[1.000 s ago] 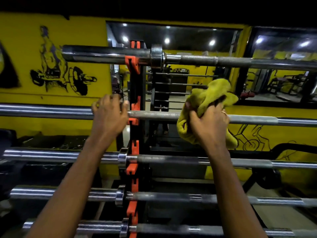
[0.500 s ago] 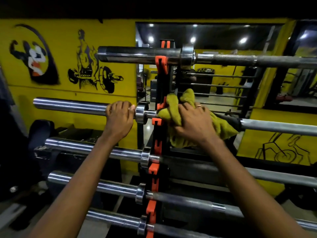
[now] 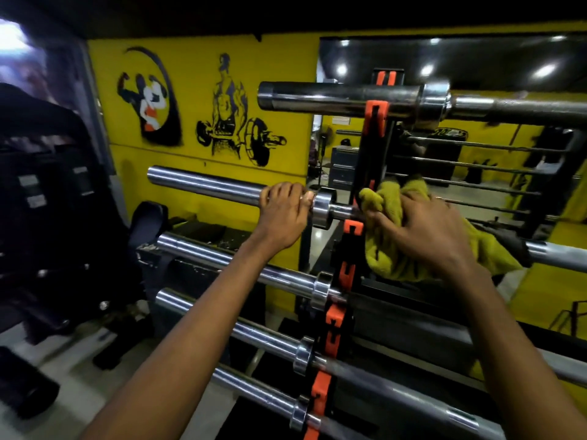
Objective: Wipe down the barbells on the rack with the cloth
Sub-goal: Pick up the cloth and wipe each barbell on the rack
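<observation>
While the yellow cloth lies bunched over the second barbell just right of the rack upright, the right hand clutches it. The left hand grips the same bar's sleeve beside the collar.

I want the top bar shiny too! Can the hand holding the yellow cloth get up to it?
Probably yes. The right hand grips the yellow cloth on the second barbell, and the top barbell sits just above with nothing visible between them.

Yellow mural wall, dark mirror
</observation>
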